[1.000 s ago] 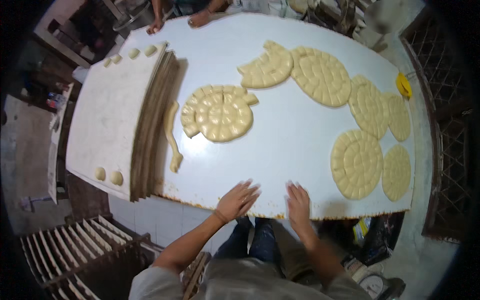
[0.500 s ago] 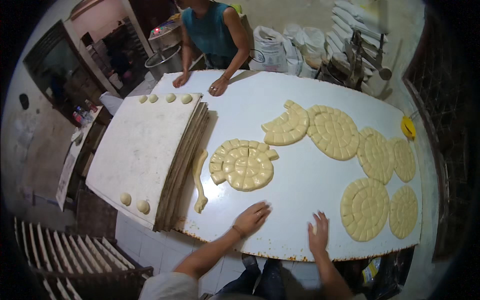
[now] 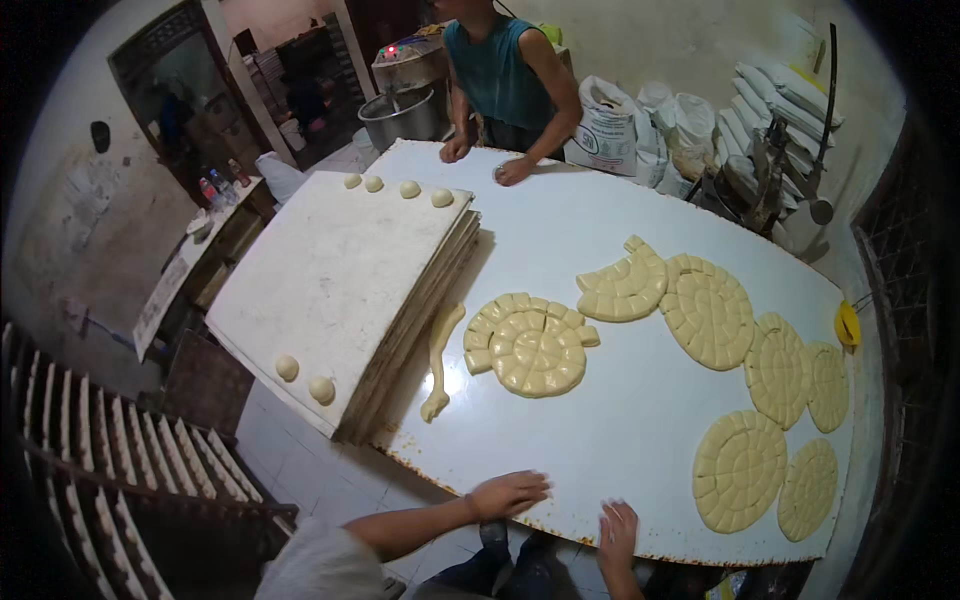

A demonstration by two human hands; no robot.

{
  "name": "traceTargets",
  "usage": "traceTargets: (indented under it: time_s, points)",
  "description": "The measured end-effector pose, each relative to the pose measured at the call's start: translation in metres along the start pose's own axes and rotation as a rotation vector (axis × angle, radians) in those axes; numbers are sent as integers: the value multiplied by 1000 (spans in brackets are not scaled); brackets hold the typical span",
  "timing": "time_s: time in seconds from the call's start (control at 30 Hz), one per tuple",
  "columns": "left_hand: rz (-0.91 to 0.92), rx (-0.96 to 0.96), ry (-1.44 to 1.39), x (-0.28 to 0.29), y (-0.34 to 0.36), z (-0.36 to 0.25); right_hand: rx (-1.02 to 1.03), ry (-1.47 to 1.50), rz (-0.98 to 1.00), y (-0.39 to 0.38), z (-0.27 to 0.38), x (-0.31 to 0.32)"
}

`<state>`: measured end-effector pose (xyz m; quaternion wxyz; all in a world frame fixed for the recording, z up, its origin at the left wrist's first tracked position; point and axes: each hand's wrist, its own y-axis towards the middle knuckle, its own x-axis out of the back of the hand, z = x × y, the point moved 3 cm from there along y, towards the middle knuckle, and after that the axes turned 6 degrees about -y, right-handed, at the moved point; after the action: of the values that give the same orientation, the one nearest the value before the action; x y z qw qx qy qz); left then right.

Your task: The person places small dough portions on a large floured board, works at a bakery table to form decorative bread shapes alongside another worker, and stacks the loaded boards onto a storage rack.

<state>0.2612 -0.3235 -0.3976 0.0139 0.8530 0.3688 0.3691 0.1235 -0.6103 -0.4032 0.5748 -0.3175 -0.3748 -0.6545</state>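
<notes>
Low over the table's near edge, my left hand [image 3: 510, 494] is cupped palm down, its fingers bent together and slightly blurred. Whatever lies under that palm is hidden. To its right, my right hand [image 3: 618, 530] curls on the white tabletop [image 3: 560, 440], with what looks like a pale piece of dough partly showing at its palm. Ahead of both lies a round of dough [image 3: 530, 345] cut into many blocks, with a few loose blocks at its rim. A twisted dough strip [image 3: 438, 365] rests left of that round.
Several cut dough rounds [image 3: 740, 470] lie at the right, beside a part round [image 3: 625, 285]. A stack of boards [image 3: 320, 270] with dough balls [image 3: 321, 390] stands left. A co-worker [image 3: 510, 80] leans at the far edge. A yellow scraper-like tool [image 3: 847, 325] sits at the right edge.
The view has swung, so the table sits lower and further right in it. Both my hands are nearer the front edge, and my right fingers are more curled. Dough rounds stay in place.
</notes>
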Motion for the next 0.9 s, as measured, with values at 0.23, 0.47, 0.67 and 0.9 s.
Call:
traceTargets:
  time_s: [0.23, 0.47, 0.67, 0.9]
  points:
    - [-93, 116, 51, 27, 115, -24, -172, 1, -190, 94, -6, 17]
    - [58, 272, -51, 34, 55, 21, -175, -70, -178, 41, -38, 52]
    - [71, -14, -73, -7, 51, -28, -4, 33, -13, 31, 8, 16]
    - [-241, 165, 162, -14, 140, -6, -153, -11, -254, 103, 11, 23]
